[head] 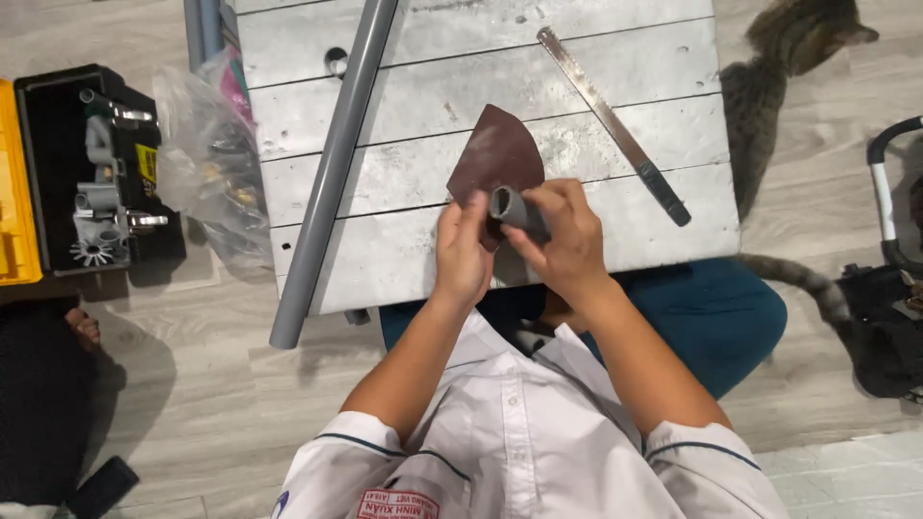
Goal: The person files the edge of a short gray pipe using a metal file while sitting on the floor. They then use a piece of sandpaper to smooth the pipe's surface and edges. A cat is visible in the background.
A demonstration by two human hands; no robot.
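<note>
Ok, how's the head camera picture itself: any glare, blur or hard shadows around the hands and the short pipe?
Head view: even, soft light, mild shine on the white table; left hand, right hand and short grey pipe piece slightly soft, edges readable; faint shadows only; straight planks bow slightly near the frame edges.

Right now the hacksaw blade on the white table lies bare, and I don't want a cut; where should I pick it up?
Probably by the dark wrapped handle end of the hacksaw blade. It points toward the person's right, nearest the table edge, so come from that side with the fingers pinching the flat faces, clear of the bare metal strip.
</note>
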